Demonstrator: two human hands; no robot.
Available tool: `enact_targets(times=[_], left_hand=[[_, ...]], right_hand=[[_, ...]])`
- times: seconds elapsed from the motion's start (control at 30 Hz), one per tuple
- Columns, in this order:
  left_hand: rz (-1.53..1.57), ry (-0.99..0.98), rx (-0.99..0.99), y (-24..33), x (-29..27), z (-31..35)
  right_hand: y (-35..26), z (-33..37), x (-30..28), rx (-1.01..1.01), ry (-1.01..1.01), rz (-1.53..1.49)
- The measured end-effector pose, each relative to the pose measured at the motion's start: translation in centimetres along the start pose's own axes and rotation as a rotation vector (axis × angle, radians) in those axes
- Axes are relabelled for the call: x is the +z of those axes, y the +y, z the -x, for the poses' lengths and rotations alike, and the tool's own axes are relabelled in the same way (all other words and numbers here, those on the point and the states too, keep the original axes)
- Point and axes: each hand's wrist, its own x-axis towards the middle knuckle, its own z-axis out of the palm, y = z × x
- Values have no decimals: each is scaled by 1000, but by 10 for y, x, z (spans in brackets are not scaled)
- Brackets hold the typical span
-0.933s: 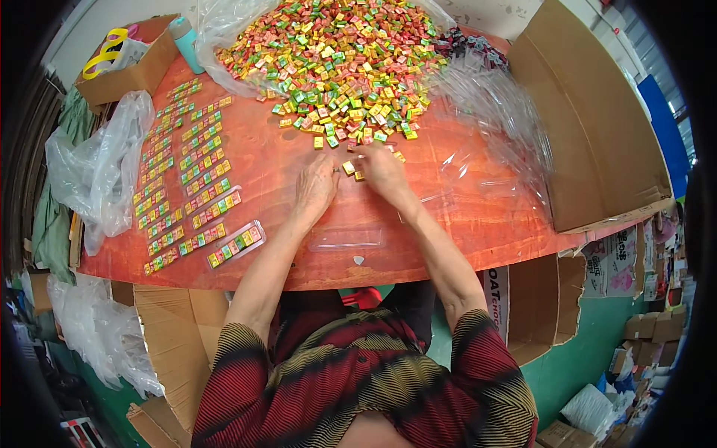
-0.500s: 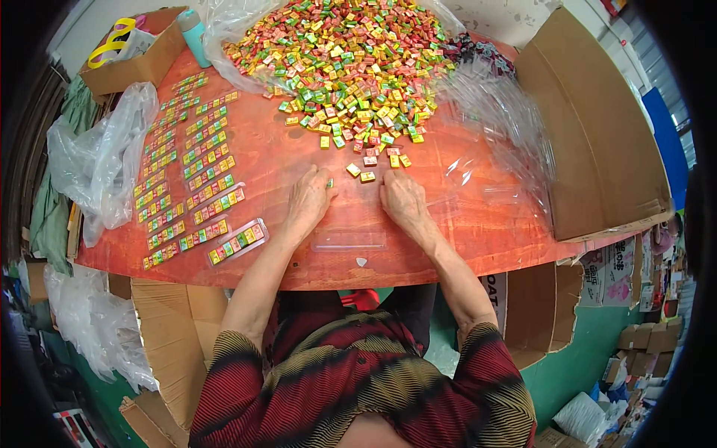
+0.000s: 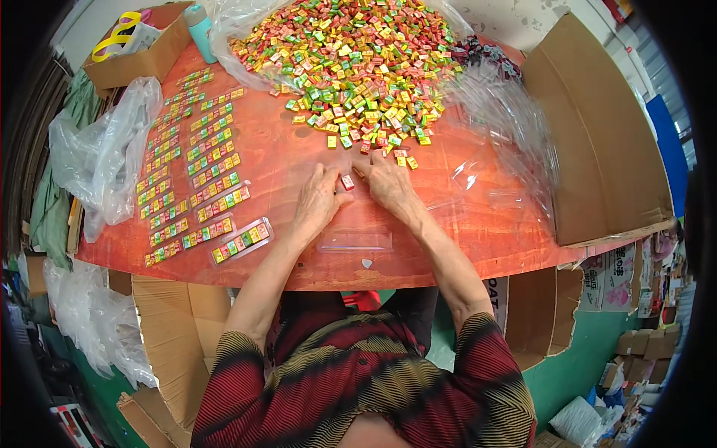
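My left hand (image 3: 320,200) is over the middle of the red table (image 3: 291,269), fingers curled and thumb stretched to the right. At its fingertips is a small red-and-white box (image 3: 347,182), which seems to be between finger and thumb. Just right of it, my right hand (image 3: 391,188) bends its fingers inward and down; what lies under them is mostly hidden. Beyond my fingers spreads a big heap of small red, yellow and green boxes (image 3: 366,67), with a few loose yellow ones (image 3: 407,162) beside my right knuckles. A clear plastic tray (image 3: 355,243) lies nearer me.
Rows of small boxes (image 3: 216,157) in clear trays cover the table's left side. Crumpled clear bags (image 3: 101,157) hang at the left edge. A carton (image 3: 142,60) and turquoise bottle (image 3: 199,33) stand far left. Clear plastic (image 3: 515,134) and a large carton (image 3: 597,142) are right.
My right hand has moved left and slightly away from me, covering where two loose yellow boxes lay. A red-and-white box now shows at my left fingertips. The view has shifted slightly.
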Motion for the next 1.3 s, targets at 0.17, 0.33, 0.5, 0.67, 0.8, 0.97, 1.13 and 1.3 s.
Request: enact_targets(times=[0.17,0.33,0.5,0.67,0.8,0.97,1.13,1.3], left_hand=[[-47,3,31,2,9,-7],[-12,-7,59,2,12,-13],[-8,-29,27,15,18,-21],[-72,-35,28,19,22,-26],[-79,23,101,15,21,-24],[-73,-3,30,8,18,-18],[-33,-17,21,5,7,-15],[-75,-30,-14,-1,4,-16]], right_hand=[[9,5,2,-46,107,-61],[7,15,-10,118,155,-113],[0,22,7,225,78,-65],[12,25,2,167,107,-22],[14,11,-8,217,174,-15],[5,10,10,144,201,68],[-5,8,16,166,212,76],[-16,4,18,99,179,191]])
